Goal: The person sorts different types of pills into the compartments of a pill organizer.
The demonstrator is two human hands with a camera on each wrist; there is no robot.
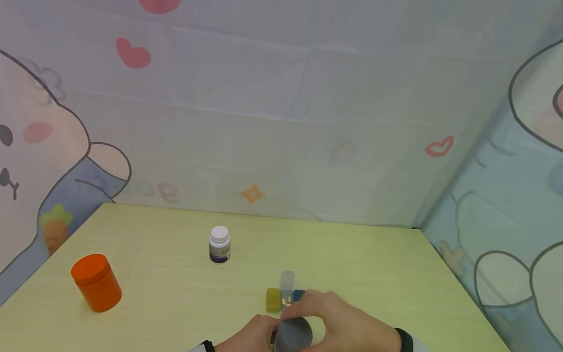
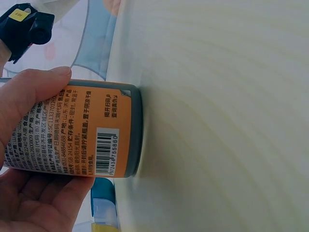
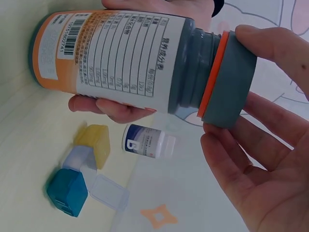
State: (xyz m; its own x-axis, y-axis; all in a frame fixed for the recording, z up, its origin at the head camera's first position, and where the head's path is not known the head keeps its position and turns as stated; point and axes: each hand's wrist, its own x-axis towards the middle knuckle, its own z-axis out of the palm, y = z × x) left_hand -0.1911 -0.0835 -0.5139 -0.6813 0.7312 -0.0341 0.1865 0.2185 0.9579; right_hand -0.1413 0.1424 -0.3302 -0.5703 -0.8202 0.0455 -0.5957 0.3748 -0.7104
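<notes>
A bottle (image 3: 120,53) with an orange and white printed label stands on the yellow-green table (image 1: 352,264) near its front edge. My left hand (image 1: 252,332) grips the bottle's body (image 2: 87,130) with thumb and fingers. My right hand (image 1: 338,320) curls round its grey cap (image 3: 229,79), which has an orange ring; the neck's threads show below the cap. Just beyond my hands lies a small pill box (image 1: 285,296) with a yellow, a clear and a blue compartment. The clear one's lid (image 3: 108,191) stands up, and small pale pills lie inside.
A small white-capped bottle (image 1: 219,244) stands mid-table behind the pill box. An orange lidded jar (image 1: 97,282) sits at the left. Cartoon-printed cloth walls (image 1: 281,122) close in the table at the back and on both sides.
</notes>
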